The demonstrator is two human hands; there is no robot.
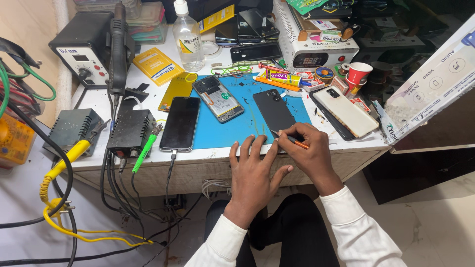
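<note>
A thin orange tool (pixel 296 142) is pinched in the right hand (pixel 308 151) and set against the black phone's (pixel 273 111) bottom edge. The left hand (pixel 253 170) is laid open and flat beside it on the counter (pixel 213 157), so the phone is kept from sliding.

The person wears a white shirt with long sleeves, and each sleeve ends in a folded cuff that sits just at the wrist — the cloth is plain, without any pattern, and it makes soft creases along both forearms. The left hand (pixel 253 180) and the right hand (pixel 309 151) are bare, with no glove, ring or watch to see, and the fingers (pixel 247 148) have short nails. Below the sleeves the legs are covered by black trousers — dark, smooth and plain, with no marking on them.
</note>
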